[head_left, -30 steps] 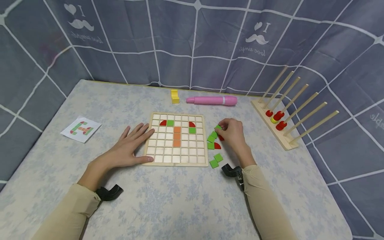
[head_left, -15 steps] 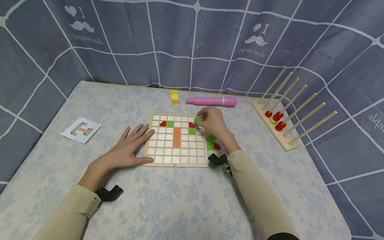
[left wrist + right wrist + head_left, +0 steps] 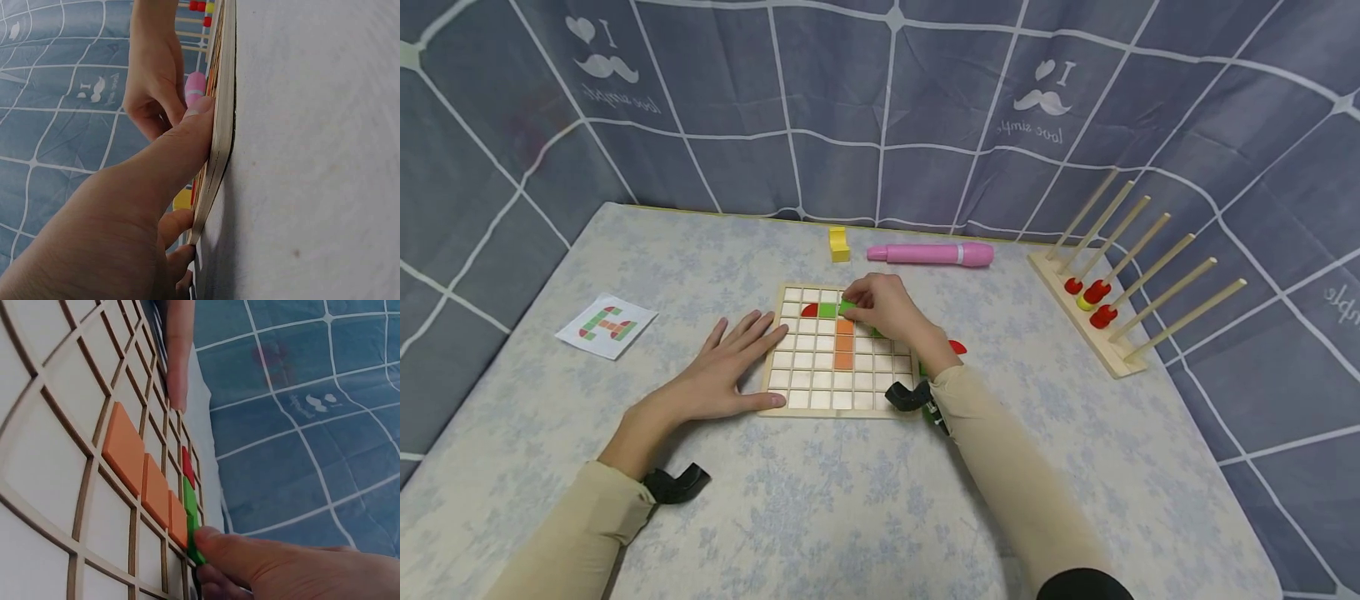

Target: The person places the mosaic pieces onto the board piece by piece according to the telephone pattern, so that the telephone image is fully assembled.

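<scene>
- We see the right hand pinching a green tile on the board, just beyond the orange tiles; placing looks under way, and the next move calls, we judge, for squaring it into its cell.
- The left hand rests, fingers spread, at the board's edge.
- The right sleeve partly blocks our view of loose tiles; pen and abacus lie apart.

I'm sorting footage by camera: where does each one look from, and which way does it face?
Head: worn on the head, facing forward and down at the grid board; left hand, right hand and sleeves show.
Left wrist: looks from that wrist along the board's edge; left hand near, right hand beyond.
Right wrist: looks from that wrist across the board toward the curtain; right hand pinching a green tile, part of the left at top.
Shared by head and right wrist: the orange tiles.
</scene>
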Motion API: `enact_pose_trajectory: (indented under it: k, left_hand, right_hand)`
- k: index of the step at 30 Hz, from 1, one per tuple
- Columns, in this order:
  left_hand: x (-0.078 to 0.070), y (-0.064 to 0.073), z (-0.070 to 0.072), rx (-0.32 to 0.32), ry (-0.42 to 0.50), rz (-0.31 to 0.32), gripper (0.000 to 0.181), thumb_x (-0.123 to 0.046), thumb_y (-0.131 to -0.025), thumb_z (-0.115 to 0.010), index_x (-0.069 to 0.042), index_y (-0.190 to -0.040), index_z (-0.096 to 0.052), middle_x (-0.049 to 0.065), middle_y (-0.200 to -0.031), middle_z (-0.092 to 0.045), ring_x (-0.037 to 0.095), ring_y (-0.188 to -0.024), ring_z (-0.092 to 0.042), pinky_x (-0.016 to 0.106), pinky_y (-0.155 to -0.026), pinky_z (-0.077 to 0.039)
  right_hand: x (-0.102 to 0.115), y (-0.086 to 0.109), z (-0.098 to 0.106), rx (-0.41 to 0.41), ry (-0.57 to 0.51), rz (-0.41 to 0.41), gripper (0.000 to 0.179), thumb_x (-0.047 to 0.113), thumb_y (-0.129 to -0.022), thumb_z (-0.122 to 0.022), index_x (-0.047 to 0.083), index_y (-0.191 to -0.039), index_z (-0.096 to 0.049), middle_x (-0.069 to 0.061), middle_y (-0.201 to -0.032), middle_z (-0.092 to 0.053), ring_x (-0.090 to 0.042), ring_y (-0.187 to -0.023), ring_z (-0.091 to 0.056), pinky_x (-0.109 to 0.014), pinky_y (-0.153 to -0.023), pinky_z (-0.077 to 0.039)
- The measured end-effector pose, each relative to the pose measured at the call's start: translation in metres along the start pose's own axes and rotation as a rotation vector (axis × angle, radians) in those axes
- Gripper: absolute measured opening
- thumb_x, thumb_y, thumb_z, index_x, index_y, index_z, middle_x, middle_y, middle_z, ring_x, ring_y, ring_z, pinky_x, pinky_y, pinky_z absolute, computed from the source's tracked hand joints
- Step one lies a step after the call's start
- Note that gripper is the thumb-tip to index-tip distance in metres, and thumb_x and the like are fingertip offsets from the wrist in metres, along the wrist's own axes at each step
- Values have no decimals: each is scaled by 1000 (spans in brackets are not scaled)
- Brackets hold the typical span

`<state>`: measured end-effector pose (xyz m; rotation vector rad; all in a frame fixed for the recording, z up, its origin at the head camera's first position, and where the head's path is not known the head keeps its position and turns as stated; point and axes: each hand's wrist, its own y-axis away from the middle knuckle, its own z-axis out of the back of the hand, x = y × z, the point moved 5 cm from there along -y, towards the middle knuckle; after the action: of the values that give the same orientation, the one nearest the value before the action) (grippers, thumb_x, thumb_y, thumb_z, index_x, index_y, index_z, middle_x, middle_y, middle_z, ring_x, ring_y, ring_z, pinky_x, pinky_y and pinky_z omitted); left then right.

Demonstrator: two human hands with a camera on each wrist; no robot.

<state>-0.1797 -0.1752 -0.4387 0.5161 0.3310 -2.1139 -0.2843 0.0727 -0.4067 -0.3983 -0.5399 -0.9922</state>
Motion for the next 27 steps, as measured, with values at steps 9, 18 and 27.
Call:
enact_pose_trajectory:
  k: [9, 18, 27]
  left_hand:
    - [1, -2, 0, 8, -11, -1, 103, -59, -91, -76, -15, -169, -26, 18, -177, -14, 41, -164, -6, 68, -128, 3]
    - [2, 0, 0, 1, 1, -1, 102, -58, -91, -76, -14, -169, -27, 18, -176, -15, 42, -164, -7, 70, -127, 2]
    - [2, -1, -1, 4, -7, -1, 103, -58, -91, -76, -15, -169, -26, 18, -176, -15, 41, -164, -7, 69, -127, 2]
  right_hand:
    - [6, 5, -3, -2, 22, 48, 22, 7, -100, -73, 6, -121, -80, -11, -113, -73, -22, -97, -71, -31, -84, -59]
    - [8, 3, -5, -11, 117, 38, 21, 12, -100, -74, 7, -120, -80, -10, -113, -73, -21, -99, -71, -32, -86, -59]
    - [13, 1, -4, -29, 100, 37, 18, 12, -99, -76, 4, -115, -80, -12, -108, -73, -22, -96, -72, -32, -85, -59]
